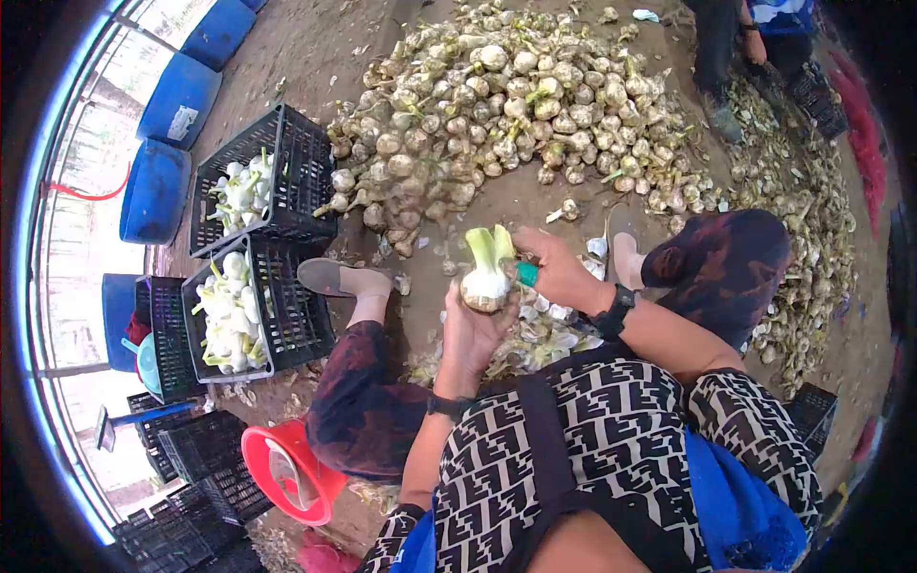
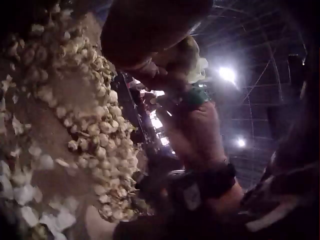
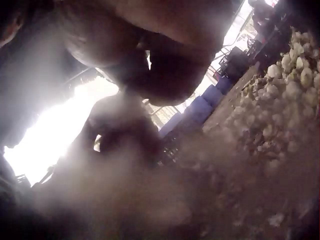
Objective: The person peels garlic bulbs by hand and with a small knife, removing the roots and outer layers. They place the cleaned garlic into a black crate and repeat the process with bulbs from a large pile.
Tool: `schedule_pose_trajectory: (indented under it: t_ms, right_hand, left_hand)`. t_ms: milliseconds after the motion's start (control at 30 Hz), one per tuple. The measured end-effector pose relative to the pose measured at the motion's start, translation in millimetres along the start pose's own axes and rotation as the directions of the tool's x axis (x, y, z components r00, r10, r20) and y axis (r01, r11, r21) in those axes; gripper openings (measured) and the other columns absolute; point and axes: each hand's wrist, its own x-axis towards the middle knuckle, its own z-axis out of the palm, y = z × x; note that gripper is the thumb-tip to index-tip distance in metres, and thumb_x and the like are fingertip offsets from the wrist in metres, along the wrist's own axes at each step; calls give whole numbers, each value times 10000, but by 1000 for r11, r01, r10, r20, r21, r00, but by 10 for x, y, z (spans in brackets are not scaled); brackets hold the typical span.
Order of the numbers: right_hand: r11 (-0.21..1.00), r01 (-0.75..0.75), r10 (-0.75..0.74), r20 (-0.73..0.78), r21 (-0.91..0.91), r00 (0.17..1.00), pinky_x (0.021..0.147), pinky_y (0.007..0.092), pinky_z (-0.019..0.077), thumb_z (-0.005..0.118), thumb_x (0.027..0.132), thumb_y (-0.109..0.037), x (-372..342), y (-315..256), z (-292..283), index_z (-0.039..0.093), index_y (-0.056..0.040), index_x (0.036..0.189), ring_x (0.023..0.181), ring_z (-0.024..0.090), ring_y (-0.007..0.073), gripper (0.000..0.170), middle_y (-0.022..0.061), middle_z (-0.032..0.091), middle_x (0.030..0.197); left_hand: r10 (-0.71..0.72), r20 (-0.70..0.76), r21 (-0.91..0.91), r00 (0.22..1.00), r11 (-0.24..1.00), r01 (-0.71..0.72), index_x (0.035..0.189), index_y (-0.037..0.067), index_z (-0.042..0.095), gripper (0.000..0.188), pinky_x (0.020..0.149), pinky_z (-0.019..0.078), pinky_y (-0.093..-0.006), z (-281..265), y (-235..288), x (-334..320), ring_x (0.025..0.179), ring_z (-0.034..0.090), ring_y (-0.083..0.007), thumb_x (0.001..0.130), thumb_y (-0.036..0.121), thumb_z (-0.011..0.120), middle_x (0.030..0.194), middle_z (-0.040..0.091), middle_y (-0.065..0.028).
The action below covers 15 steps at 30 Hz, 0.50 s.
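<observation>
Clock read from the centre of your head view. 10 o'clock: blue barrels [image 1: 158,191], rowed along a bright wall [image 1: 76,239]; one bears a pale label. 8 o'clock: black crates [image 1: 215,454] stacked and scattered, blue bar [image 1: 148,413] just beside. 7 o'clock, near your knee: red bucket [image 1: 330,482], pale container [image 1: 287,473] inside. Below it, a pink bundle [image 1: 325,554]. 1 o'clock, far off: pale-blue scrap [image 1: 646,15] on the ground. Between 1 and 2: second person [image 1: 712,48], dark trousers. 2 o'clock: red cloth or netting [image 1: 863,143]; you can't tell which.
</observation>
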Motion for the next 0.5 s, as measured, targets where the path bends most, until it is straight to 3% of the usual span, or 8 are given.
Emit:
schedule_pose_trajectory:
  t_ms: [33,100,133,233,300,367,433,500]
  right_hand:
    - [1000,-4,4,-1,3,1000,733,353,443,573,767,-130,-29,-62,25,561,-28,1012,823,557,349,266,175,584,885]
    - [938,-318,300,132,138,945,729,345,442,570,758,-118,-93,-230,4,555,-4,1010,820,569,344,276,186,593,871]
    - [982,-187,186,50,24,981,731,337,444,562,749,-99,-137,-86,74,543,23,1009,827,575,349,288,205,601,884]
    - [985,-173,173,27,-3,985,739,342,449,553,747,-92,-88,-44,82,540,34,1002,847,576,358,285,219,598,899]
    - [977,-203,204,14,-65,979,761,359,445,554,738,-81,-34,-11,21,539,27,1012,893,560,373,294,229,587,934]
    - [967,-29,2,-107,-254,994,787,376,438,564,729,-78,18,83,-36,535,16,1034,934,543,376,321,228,577,965]
    - [924,-177,124,-173,-338,977,784,387,435,579,727,-89,120,171,-168,525,7,1056,948,534,376,347,219,573,977]
    - [822,-262,115,-303,-506,946,642,451,430,562,755,-117,200,448,-352,486,-20,947,777,552,404,228,216,580,814]
  left_hand:
    - [30,-46,27,998,999,-29,1184,40,425,450,762,487,-344,-20,-3,19,927,553,-236,915,395,363,1130,516,-118]
    - [92,-131,82,987,993,-82,1187,51,432,415,821,472,-358,-37,-36,48,985,533,-226,926,369,378,1131,511,-117]
    - [180,-96,163,979,973,-163,1190,49,433,384,857,458,-361,0,-59,29,1012,520,-227,919,321,423,1128,511,-103]
    - [200,-124,219,972,961,-170,1192,42,431,390,819,472,-351,-72,-94,23,976,538,-223,907,307,456,1114,523,-100]
    - [155,-87,218,984,967,-133,1218,26,408,439,900,437,-365,-55,-76,-38,1031,515,-240,885,296,500,1144,510,-105]
    - [4,-81,187,997,982,11,1213,33,416,395,682,499,-315,10,-83,-110,876,569,-210,883,235,493,1038,555,-113]
    - [-17,20,220,1000,976,12,1238,35,387,433,641,500,-309,-100,-51,-114,859,571,-214,870,230,506,1031,553,-116]
    - [60,175,551,983,821,-148,1259,42,357,474,609,493,-302,-108,-32,-146,831,572,-218,864,256,510,1022,552,-120]
